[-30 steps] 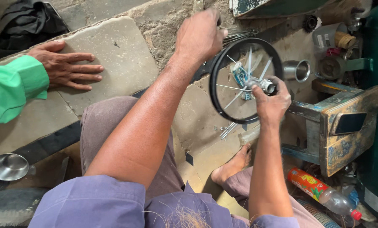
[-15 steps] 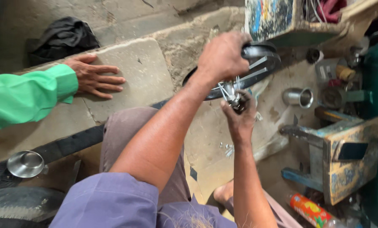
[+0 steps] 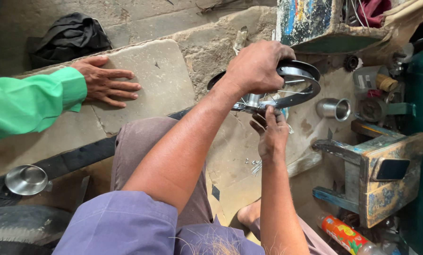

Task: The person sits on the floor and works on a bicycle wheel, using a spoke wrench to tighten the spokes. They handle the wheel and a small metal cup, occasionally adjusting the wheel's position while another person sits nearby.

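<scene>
A small spoked wheel (image 3: 300,80) with a black rim lies almost flat in front of me, seen nearly edge-on. My left hand (image 3: 256,66) grips its rim from above on the near left side. My right hand (image 3: 274,134) reaches up from below, fingers at the metal hub (image 3: 255,100) in the wheel's middle. Loose spokes (image 3: 254,165) lie on the ground under the wheel.
Another person's hand (image 3: 105,81) in a green sleeve rests flat on a stone slab (image 3: 159,75) at left. A worn wooden stool (image 3: 384,174) stands at right, a metal cup (image 3: 334,108) behind it, a bottle (image 3: 346,236) below. A steel bowl (image 3: 26,179) sits low left.
The wheel has tipped from upright and facing me to nearly flat. My right hand has moved from the hub's front to beneath it. The view shifted left and up.
</scene>
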